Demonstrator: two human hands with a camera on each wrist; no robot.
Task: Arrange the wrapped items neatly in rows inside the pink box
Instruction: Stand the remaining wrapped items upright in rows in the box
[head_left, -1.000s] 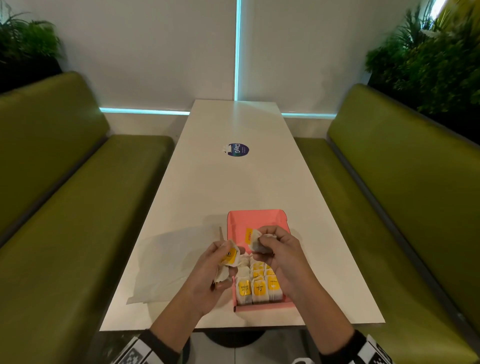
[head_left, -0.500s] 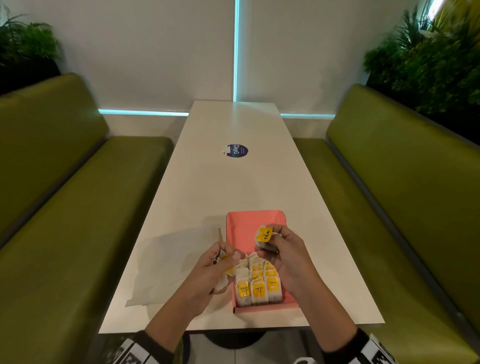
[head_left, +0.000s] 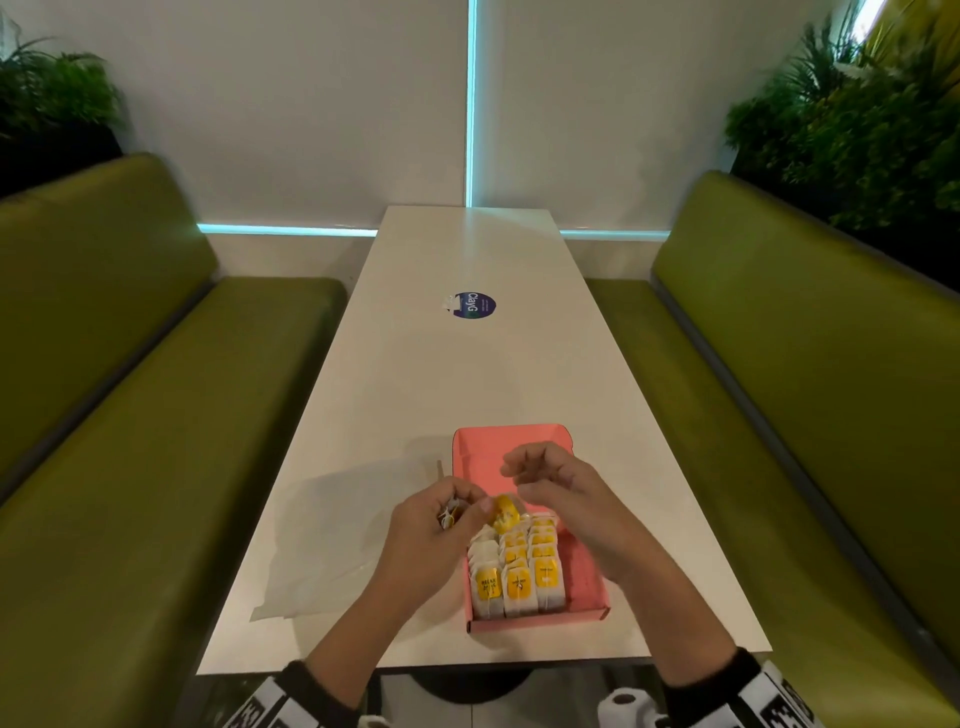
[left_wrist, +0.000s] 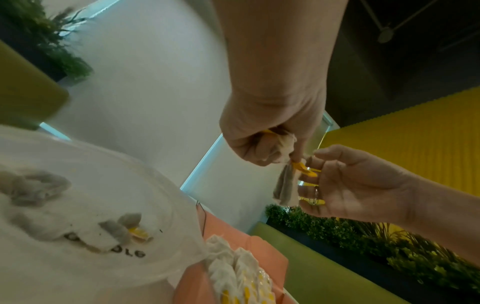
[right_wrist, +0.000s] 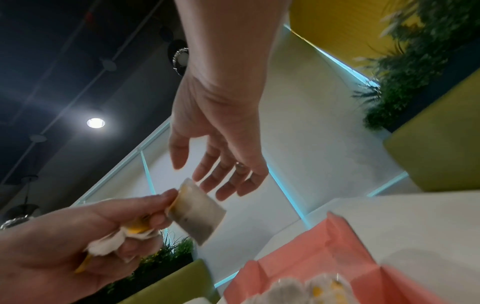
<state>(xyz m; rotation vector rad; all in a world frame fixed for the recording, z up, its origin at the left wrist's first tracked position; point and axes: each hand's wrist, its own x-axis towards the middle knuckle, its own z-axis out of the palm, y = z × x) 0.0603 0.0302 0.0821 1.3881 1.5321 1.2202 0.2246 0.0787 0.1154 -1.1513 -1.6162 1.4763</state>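
Observation:
The pink box (head_left: 584, 582) lies open near the table's front edge. Its near half holds three rows of white wrapped items (head_left: 517, 571) with yellow labels. My left hand (head_left: 480, 506) is at the box's left edge, gripping a bunch of wrapped items and pinching one yellow-labelled item (head_left: 505, 514) out over the rows. That item (right_wrist: 197, 214) hangs from the left fingertips (right_wrist: 166, 199) in the right wrist view. My right hand (head_left: 519, 475) hovers over the box's bare far half, fingers loosely spread and empty (right_wrist: 202, 174), just beyond the hanging item (left_wrist: 284, 185).
A clear plastic bag (head_left: 322, 551) lies flat on the white table (head_left: 467, 379) left of the box; the left wrist view shows a few wrapped items (left_wrist: 124, 226) on it. A round blue sticker (head_left: 474, 305) is at mid-table. Green benches (head_left: 130, 467) flank both sides.
My right hand held a wrapped item above the box; it is now empty and spread. My left hand now pinches a yellow-labelled item out over the rows.

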